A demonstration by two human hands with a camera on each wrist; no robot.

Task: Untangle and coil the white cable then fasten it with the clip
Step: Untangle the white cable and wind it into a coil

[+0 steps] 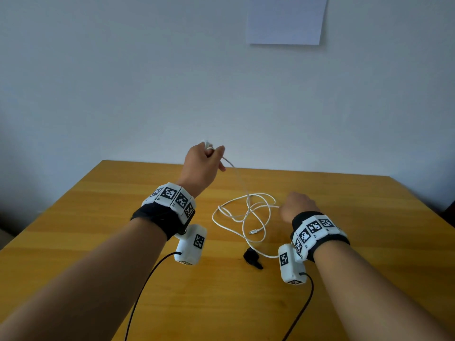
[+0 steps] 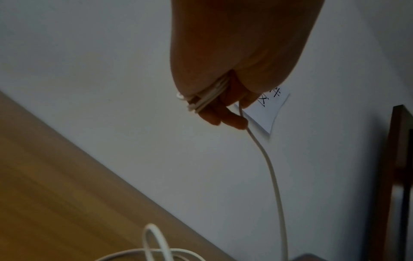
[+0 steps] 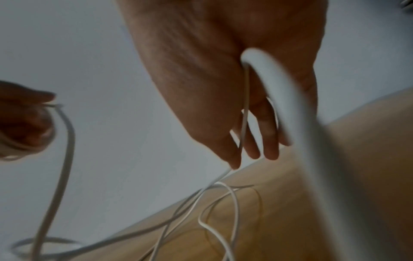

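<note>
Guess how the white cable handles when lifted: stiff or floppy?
Probably floppy: the cable sags from the raised left hand into loose crossing loops on the table. Likely light; a few fingers hold several turns. The loops may snag as they lift.

Right hand point(image 1: 299, 206) fingers hidden behind knuckles; white cable point(image 1: 246, 212) near strand blurred; wall paper point(image 1: 285, 19) cut off by top edge.

The left hand point(image 2: 234, 58) grips a small bundle of white cable point(image 2: 271, 174) turns in curled fingers point(image 2: 223, 114). One strand hangs down from them to loose loops on the wooden table point(image 2: 44, 185) below.
</note>
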